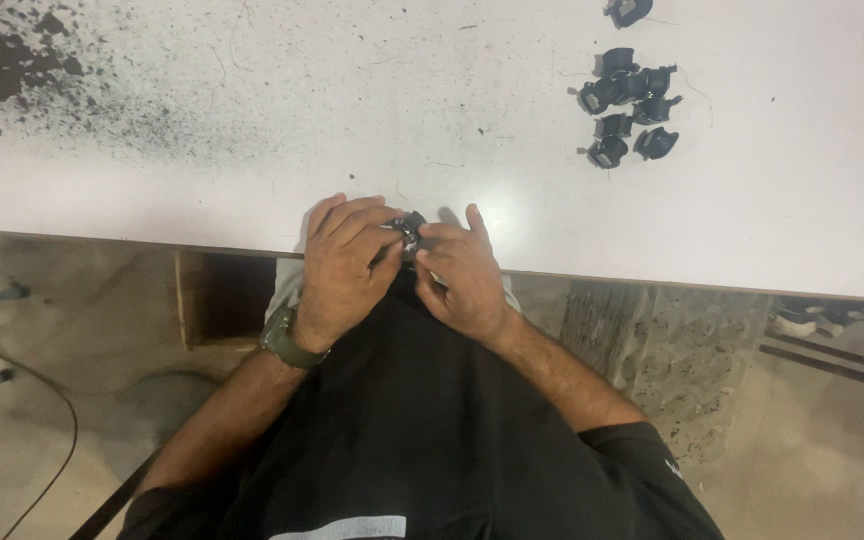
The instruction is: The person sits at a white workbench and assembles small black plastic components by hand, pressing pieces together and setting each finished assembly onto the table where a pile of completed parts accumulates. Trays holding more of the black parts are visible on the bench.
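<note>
**Two hands, one small black part at the table's edge**

From where I stand, the person leans over the near edge of the white table (752,220) with both hands drawn together. The left hand (347,265), an olive watch (287,340) on its wrist, curls its fingers over a small black part (413,226); the right hand (460,275) meets it from the other side, thumb and forefinger pinched narrow on the same piece. So both hands hold that one part, just above the table edge and in front of the person's black shirt (422,430). What exactly the fingertips do to it is hidden under the knuckles.

To my eye, work this fine goes best with the part kept low over the tabletop, so that a slip drops it on the table rather than the floor. One hand should simply steady it while the other does the turning or pressing, with light pressure, since the piece looks small enough to spring away.

As for containers, I see none on the table. A loose cluster of similar black parts (629,105) lies bare on the surface, well apart to the person's right, with one more black piece (630,11) at the far edge. A dark speckled stain (12,55) marks the far left corner. Under the table, an open-fronted box shape (222,298) shows dark inside; I cannot tell what it holds.
</note>
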Motion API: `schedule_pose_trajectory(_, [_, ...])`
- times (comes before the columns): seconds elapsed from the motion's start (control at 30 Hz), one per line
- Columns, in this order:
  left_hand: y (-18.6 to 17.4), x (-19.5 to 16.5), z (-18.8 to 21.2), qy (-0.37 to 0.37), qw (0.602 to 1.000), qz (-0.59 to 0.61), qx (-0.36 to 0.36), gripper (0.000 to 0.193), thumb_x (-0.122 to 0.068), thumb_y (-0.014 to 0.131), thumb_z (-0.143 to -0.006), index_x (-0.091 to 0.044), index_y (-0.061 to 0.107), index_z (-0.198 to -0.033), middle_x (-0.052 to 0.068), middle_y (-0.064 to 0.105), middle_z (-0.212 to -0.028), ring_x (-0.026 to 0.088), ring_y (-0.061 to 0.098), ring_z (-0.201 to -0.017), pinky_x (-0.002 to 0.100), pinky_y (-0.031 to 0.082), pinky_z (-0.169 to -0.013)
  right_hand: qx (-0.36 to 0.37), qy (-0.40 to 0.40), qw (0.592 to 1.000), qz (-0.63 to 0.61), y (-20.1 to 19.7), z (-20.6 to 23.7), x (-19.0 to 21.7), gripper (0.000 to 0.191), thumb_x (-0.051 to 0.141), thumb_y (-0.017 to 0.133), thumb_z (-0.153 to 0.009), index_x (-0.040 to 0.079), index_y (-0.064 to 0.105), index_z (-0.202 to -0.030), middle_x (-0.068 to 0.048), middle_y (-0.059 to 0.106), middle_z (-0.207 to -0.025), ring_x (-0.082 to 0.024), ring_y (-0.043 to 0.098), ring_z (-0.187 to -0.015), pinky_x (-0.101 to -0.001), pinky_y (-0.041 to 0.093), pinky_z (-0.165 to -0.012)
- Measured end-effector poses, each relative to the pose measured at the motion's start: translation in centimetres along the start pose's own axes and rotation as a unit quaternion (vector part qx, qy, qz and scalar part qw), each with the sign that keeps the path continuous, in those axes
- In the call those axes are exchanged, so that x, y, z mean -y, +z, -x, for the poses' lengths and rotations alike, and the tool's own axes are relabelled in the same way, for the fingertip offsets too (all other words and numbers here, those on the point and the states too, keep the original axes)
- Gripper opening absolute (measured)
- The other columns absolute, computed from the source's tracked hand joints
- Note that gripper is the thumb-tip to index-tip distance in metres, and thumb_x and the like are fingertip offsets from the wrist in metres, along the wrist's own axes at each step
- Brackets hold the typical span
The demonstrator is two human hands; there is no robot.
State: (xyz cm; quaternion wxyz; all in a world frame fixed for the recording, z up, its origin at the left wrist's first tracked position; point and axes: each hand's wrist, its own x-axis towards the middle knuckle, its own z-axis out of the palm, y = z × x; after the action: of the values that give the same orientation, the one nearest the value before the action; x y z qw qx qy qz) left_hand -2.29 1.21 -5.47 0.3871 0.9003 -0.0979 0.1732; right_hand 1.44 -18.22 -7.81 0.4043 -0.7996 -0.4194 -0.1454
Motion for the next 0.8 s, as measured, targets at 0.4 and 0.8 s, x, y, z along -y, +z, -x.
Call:
schedule_pose_trajectory(0.4, [-0.3,0.1,0.3,0.004,1.000,0.003,0.002,0.010,-0.005,0.075,-0.090,-0.007,0.071,-0.098,0.003,0.071,-0.120,0.025,0.060,-0.128,0.051,0.036,-0.117,0.001,0.012,0.999,0.049,0.5,-0.6,0.7,0.033,-0.012,0.075,-0.083,0.005,0.062,-0.108,-0.007,0.066,-0.095,-0.026,0.067,-0.114,-0.0566,0.030,-0.126])
schedule_pose_trajectory(0.8, [0.2,-0.3,0.9,0.004,0.994,-0.097,-0.053,0.042,-0.018,0.083,-0.089,0.001,0.067,-0.123,0.005,0.066,-0.109,0.029,0.059,-0.116,0.059,0.036,-0.116,0.028,0.099,0.990,0.096,-2.1,-2.0,0.6,0.044,0.017,0.082,-0.080,0.005,0.067,-0.119,-0.014,0.056,-0.113,-0.036,0.052,-0.122,-0.0662,0.017,-0.121])
